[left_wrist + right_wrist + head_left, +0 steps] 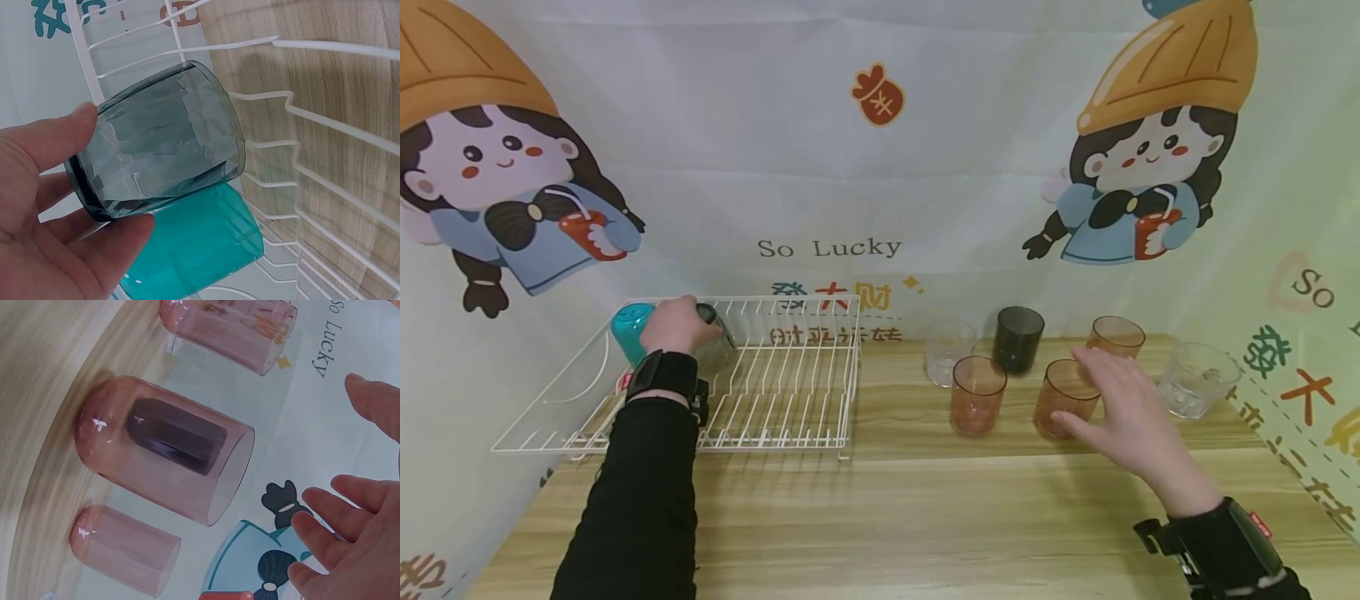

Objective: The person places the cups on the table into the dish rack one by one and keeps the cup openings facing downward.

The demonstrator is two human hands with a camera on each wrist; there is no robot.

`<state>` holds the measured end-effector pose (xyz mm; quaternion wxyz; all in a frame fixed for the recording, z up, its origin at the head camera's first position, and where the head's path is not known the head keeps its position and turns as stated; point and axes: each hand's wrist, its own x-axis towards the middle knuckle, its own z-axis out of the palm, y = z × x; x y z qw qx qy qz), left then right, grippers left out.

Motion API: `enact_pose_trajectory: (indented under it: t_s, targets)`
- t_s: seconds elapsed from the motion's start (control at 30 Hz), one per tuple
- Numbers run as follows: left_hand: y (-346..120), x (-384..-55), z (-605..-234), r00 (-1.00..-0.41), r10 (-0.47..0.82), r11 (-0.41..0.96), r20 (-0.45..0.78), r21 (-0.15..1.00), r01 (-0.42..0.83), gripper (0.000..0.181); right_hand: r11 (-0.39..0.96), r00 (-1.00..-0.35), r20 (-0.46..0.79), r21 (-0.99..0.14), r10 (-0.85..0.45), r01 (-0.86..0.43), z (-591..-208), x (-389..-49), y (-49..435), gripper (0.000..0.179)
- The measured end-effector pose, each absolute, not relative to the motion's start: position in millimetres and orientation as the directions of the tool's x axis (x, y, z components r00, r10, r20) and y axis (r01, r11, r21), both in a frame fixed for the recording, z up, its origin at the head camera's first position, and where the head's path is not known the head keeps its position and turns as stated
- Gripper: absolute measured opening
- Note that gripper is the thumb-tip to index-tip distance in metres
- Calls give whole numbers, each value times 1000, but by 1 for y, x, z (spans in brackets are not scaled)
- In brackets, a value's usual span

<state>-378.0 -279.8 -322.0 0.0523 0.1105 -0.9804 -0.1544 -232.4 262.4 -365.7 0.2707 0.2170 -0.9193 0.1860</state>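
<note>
Wood-grain worktop point(925, 517) carries everything, with a white wire rack point(775, 451) toward its far left corner. Over the rack, the left hand point(679, 327) pinches a grey glass point(159, 137) by its near end, thumb on one side and fingers on the other, spread about as wide as the glass. Near the worktop's far right corner, the right hand point(1123, 414) holds nothing; its fingers are spread, thumb well apart, beside the middle pink tumbler point(1060, 392).

The grey glass is tilted in the rack, just beside a teal glass point(197, 244); whether they touch is hard to tell. It looks stiff, fairly light, smooth enough to slip and easy to chip, so the sides near its thick dark end seem the safest hold. The pink tumbler stands upright, probably thinner-walled and just as slick; a light, even grip around its lower wall should suit it, keeping pressure off the rim.
</note>
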Motion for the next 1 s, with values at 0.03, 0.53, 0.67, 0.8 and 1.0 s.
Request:
enact_pose_trajectory:
  t_s: [0.03,0.53,0.67,0.8,1.0]
  targets:
    - [-280,-378,-322,-970,-233,928,70,315,-200,56,837,-762,575,-226,-297,-498,-365,-232,262,85]
    - [-271,-366,-299,-965,-193,933,177,338,-124,58,838,-749,585,-204,-310,-506,-358,-236,263,85]
    - [-267,-360,-291,-968,-142,936,208,347,-62,67,840,-748,586,-199,-312,-506,-358,-237,263,84]
    - [-264,-353,-284,-978,-63,938,200,345,10,75,840,-753,582,-206,-307,-502,-357,-238,262,83]
    - [-254,-337,-278,-983,45,934,177,343,104,81,838,-750,588,-212,-302,-503,-358,-239,263,83]
